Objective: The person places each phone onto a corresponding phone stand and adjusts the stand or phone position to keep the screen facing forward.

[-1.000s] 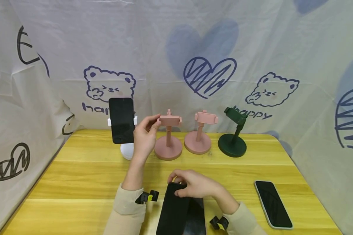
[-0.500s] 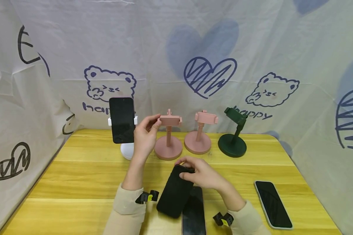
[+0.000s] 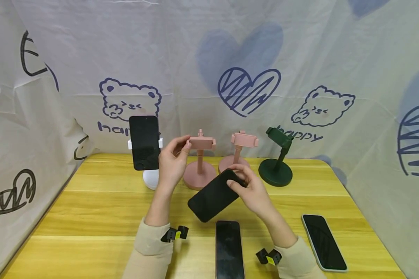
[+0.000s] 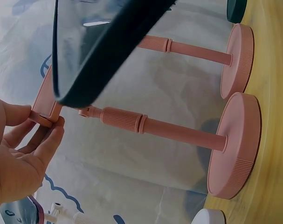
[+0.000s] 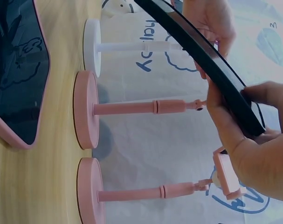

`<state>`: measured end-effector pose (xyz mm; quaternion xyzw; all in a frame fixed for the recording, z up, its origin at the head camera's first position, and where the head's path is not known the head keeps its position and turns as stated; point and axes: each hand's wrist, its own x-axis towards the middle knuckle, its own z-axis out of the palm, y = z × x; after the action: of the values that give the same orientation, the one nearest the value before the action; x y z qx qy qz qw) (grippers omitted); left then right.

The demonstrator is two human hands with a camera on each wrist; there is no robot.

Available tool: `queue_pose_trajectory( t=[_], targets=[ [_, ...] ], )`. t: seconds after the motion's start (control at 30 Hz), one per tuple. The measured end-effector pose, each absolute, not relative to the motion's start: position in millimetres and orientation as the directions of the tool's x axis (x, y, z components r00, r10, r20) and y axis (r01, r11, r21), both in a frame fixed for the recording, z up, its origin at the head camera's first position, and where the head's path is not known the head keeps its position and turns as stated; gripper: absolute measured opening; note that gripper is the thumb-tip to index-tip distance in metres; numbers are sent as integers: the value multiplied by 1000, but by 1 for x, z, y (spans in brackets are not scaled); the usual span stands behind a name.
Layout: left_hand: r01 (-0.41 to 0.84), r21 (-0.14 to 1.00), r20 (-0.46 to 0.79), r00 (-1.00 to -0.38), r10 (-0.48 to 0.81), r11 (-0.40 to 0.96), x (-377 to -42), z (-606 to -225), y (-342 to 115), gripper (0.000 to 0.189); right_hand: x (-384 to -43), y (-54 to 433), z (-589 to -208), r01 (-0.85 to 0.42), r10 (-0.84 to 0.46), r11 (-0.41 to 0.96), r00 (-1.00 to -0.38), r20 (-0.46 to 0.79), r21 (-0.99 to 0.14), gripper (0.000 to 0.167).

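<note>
My left hand [image 3: 172, 164] pinches the left end of the clamp on a pink phone stand [image 3: 201, 144]; in the left wrist view its thumb and fingers grip that clamp jaw, and the stand's round base [image 4: 234, 147] rests on the table. My right hand [image 3: 254, 192] holds a black smartphone [image 3: 213, 199] by its upper right end, thumb over the screen. The phone is raised off the table, slanting in front of the pink stands. In the right wrist view the phone [image 5: 202, 60] shows edge-on between thumb and fingers.
A white stand left of my left hand bears an upright phone [image 3: 144, 143]. Another pink stand [image 3: 244, 140] and a green stand [image 3: 276, 172] stand to the right. Two phones lie on the table: one at front middle [image 3: 229, 248], one pale-edged at right [image 3: 324, 242].
My right hand has lifted the black smartphone off the other phone and carried it forward and right, turning it towards horizontal. My left hand has stayed on the pink clamp.
</note>
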<state>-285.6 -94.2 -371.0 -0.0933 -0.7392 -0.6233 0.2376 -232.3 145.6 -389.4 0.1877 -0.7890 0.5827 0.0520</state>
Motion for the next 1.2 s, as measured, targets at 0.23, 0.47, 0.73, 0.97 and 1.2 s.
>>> queue_pose_trajectory(
  t=[0.23, 0.47, 0.73, 0.97, 1.2],
  targets=[
    [444, 863, 487, -858, -162, 243, -282, -369, -93, 37, -234, 144, -389, -437, -64, 141, -899, 432, -888, 36],
    [609, 747, 662, -719, -213, 268, -277, -363, -91, 41, -235, 149, -387, -492, 61, 79, -866, 497, -867, 35],
    [712, 648, 755, -647, -107, 271, -263, -349, -87, 30, -234, 157, -382, -514, 137, 74, -843, 520, -854, 38],
    [685, 684, 648, -728, 223, 250, -254, -347, -80, 27, -230, 160, -376, -512, 144, 100, -841, 522, -853, 39],
    [638, 725, 531, -758, 380, 259, -252, -347, -76, 23, -225, 161, -372, -534, 120, 111, -830, 544, -838, 37]
  ],
)
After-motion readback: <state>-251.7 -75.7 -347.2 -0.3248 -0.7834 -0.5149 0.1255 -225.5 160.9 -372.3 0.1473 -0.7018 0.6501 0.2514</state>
